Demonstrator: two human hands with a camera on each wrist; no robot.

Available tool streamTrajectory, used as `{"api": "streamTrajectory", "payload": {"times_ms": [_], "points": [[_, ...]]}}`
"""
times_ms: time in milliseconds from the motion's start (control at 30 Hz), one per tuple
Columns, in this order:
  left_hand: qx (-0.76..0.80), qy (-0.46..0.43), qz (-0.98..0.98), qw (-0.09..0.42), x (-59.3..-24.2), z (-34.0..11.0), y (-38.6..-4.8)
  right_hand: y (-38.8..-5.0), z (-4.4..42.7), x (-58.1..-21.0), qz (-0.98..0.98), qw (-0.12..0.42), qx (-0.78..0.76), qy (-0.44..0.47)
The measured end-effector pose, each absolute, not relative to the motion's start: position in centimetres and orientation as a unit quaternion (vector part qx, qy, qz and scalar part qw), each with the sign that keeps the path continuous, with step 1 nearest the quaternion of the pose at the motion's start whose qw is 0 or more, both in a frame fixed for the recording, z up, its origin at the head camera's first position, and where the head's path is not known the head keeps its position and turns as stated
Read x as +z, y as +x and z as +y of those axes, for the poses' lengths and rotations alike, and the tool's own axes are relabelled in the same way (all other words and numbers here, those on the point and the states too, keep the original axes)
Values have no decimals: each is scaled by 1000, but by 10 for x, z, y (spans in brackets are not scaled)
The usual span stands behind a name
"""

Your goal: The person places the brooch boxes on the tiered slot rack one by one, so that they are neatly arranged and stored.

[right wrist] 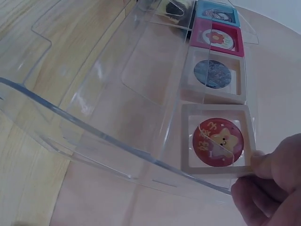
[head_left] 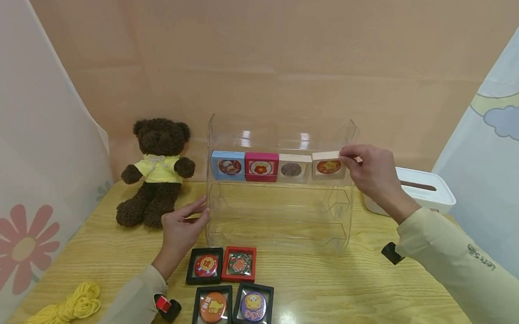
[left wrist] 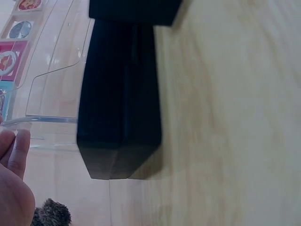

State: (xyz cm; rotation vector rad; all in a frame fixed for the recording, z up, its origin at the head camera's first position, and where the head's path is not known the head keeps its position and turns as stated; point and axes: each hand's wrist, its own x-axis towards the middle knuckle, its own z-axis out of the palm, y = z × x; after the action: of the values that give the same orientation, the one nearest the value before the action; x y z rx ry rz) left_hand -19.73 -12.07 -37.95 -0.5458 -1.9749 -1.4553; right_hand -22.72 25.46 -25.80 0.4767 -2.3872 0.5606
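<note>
A clear acrylic tiered rack [head_left: 286, 208] stands on the table. Along its upper tier sit a blue framed badge [head_left: 229, 166], a magenta framed badge [head_left: 262, 167], a beige framed badge with a grey disc [head_left: 294, 169] and, rightmost, a beige framed badge with a red star disc [head_left: 328, 166]. My right hand [head_left: 374, 173] pinches that rightmost frame at its outer edge, thumb on the near face in the right wrist view. With extended fingers my left hand [head_left: 184, 229] touches the rack's left side panel; its fingertips [left wrist: 19, 143] meet the panel's outside.
Black framed badges [head_left: 212, 309] and a red framed badge [head_left: 239, 264] lie before the rack. A brown teddy bear [head_left: 161, 172] in yellow sits left. Yellow cord [head_left: 61, 312] lies front left. A white tissue box [head_left: 426, 192] stands behind my right arm.
</note>
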Motion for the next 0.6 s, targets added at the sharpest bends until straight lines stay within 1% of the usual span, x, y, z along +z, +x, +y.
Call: {"api": "streamTrajectory", "payload": {"times_ms": [233,600], "points": [[-549,-208,-746,315,-380,-121,-197,-226,252,-254,-927,279,160,192],[-551,-208,-747,308,-379,-121,-197,-224,249,-256,-933,267,122,208]]}}
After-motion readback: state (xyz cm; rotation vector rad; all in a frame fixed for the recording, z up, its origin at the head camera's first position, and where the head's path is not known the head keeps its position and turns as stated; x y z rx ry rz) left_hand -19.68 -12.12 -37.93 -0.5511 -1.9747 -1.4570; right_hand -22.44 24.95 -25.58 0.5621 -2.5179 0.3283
